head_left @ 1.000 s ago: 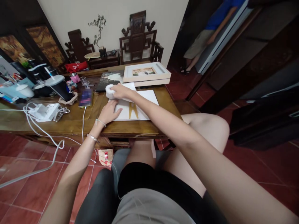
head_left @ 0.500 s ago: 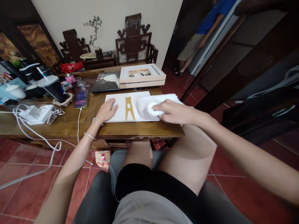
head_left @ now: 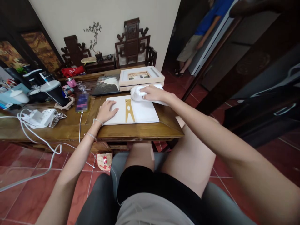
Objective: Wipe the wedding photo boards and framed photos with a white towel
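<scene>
Showed a pale wall [head_left: 112, 15] at the back, with two dark carved chairs [head_left: 133, 43] against it and a small side table [head_left: 101, 65] bearing a potted twig [head_left: 94, 34] between them. Had red floor tiles [head_left: 25, 159] under a long wooden table [head_left: 70, 128]. Opened at right onto a dim doorway [head_left: 179, 37] beside dark cabinets [head_left: 257, 103].

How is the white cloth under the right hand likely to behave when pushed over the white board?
The white cloth bunches under the right hand, so it is probably soft and floppy, and likely light. The white board, held flat by the left hand, looks smooth, so the cloth should glide easily.
</scene>
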Motion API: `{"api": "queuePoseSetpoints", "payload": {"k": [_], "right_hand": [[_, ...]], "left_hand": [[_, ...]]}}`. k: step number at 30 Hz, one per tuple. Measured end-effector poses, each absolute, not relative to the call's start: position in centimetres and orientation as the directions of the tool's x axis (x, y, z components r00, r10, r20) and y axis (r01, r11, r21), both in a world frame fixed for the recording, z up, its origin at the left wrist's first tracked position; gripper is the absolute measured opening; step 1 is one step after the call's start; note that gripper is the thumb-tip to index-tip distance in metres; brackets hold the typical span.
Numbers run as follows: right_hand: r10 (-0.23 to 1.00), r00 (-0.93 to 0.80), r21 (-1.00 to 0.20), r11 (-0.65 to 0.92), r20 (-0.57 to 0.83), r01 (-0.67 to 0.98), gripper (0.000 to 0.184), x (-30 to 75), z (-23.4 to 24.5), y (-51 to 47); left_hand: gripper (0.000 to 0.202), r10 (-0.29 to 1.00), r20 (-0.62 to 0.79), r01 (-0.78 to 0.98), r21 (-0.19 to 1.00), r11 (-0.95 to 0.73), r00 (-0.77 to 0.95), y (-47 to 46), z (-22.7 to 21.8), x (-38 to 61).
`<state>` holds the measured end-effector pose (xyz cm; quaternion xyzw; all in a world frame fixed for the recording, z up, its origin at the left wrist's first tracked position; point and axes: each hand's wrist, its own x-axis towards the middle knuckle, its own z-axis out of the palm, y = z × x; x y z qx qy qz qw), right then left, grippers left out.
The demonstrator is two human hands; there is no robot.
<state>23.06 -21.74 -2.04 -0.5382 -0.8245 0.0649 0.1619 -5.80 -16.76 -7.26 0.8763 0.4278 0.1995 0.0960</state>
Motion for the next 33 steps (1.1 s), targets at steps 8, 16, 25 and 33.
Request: {"api": "queuePoseSetpoints", "payload": {"k": [8,16,25,33], "right_hand": [[0.888,-0.401,-0.261,0.452,0.226,0.853,0.015,22.3,-3.8,-26.5],[0.817,-0.573,-0.36,0.554,0.064,0.751,0.019,22.0,-0.4,-34.6],[0.908,-0.383,-0.299,0.418,0.17,0.858,0.008,22.6,-2.2,-23.0],[0.891,-0.421,-0.283,0.453,0.168,0.845,0.016,21.9,-2.5,-25.9]], "left_hand": [[0.059,0.793,0.226,0.689,0.4,-0.605,0.566,-16.6,-8.2,-5.8],[0.054,0.783,0.262,0.67,0.409,-0.619,0.564,-15.9,-8.7,-5.8],[0.053,0.78,0.273,0.669,0.403,-0.624,0.563,-16.3,-8.4,-6.0],[0.051,0.782,0.277,0.675,0.397,-0.622,0.558,-16.3,-8.3,-5.9]]}}
